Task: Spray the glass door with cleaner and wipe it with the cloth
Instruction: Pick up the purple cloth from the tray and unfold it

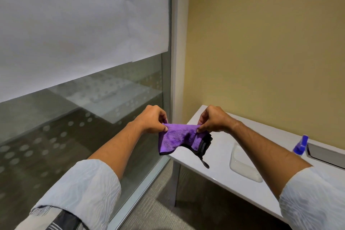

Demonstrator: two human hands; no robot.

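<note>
We count one glass door (80, 117), one purple cloth (177, 138), one spray bottle (301, 145), one shallow white tray (242, 164) and two hands.

From the left, the glass door fills that side of our view. A white sheet (78, 24) covers its upper part, and rows of pale frosted dots run across the clear lower pane. A grey metal frame (174, 43) closes the door on its right edge. Past the frame a yellow wall (270, 43) stands, and a white desk (214, 162) runs along it over grey carpet (164, 214). The tray lies on the desk, and the blue head of the spray bottle shows near the desk's far right, partly hidden behind our right forearm.

Both arms reach forward in pale rolled sleeves. The left hand (153, 119) pinches the cloth's top left corner between thumb and curled fingers. The right hand (212, 119) pinches the top right corner in the same way, so each grip is closed on the cloth. The cloth hangs between them, in the air just in front of the desk's near corner and beside the door frame, its black-edged folds and a small loop drooping below the right hand.
</note>
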